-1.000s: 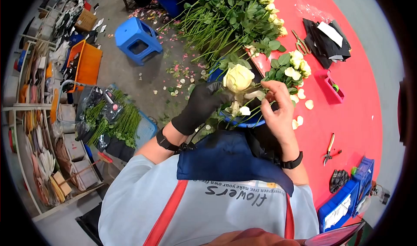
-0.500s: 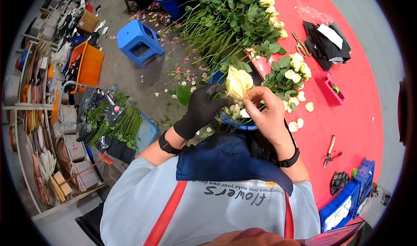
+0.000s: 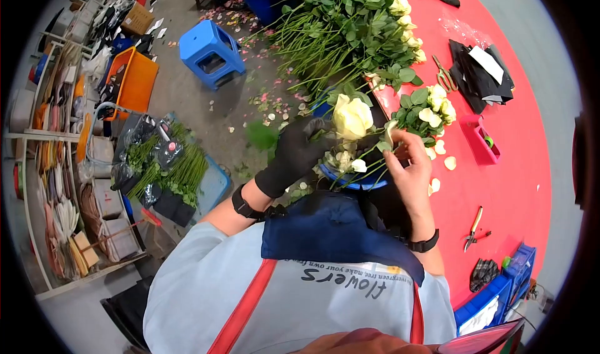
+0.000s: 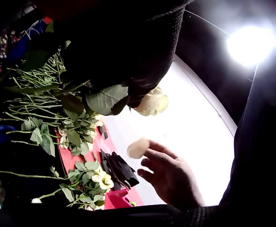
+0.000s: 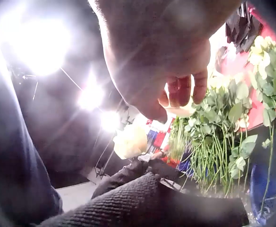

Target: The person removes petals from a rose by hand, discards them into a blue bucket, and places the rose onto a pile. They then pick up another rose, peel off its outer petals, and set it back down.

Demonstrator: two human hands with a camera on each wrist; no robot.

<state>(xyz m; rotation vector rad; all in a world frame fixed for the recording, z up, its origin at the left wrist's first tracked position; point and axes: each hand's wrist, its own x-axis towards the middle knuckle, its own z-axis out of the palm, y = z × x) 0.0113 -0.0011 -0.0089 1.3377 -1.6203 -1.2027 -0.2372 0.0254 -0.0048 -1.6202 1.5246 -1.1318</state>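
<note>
A pale yellow rose (image 3: 353, 116) stands upright in front of the person's chest. My left hand (image 3: 299, 151), in a black glove, grips it just below the bloom; its stem is mostly hidden by the glove. In the left wrist view the rose head (image 4: 153, 102) shows past the dark glove with a leaf (image 4: 107, 100) beside it. To the right of the bloom, my bare right hand (image 3: 409, 166) pinches a loose petal (image 3: 390, 133) between thumb and fingers, apart from the flower. A blue bucket (image 3: 356, 184) with pale petals in it sits below both hands.
Long-stemmed roses (image 3: 350, 35) are heaped at the table's far left edge, with a smaller bunch (image 3: 425, 113) nearer. On the red table (image 3: 500, 198) lie scissors (image 3: 445, 76), pruning shears (image 3: 475, 229), a pink holder (image 3: 480, 140) and black sheets (image 3: 478, 73). A blue stool (image 3: 212, 54) stands on the floor.
My right hand first came to the bloom, then drew back to the right with a petal. A green leaf dropped beside the left hand. The left hand keeps its hold on the rose.
</note>
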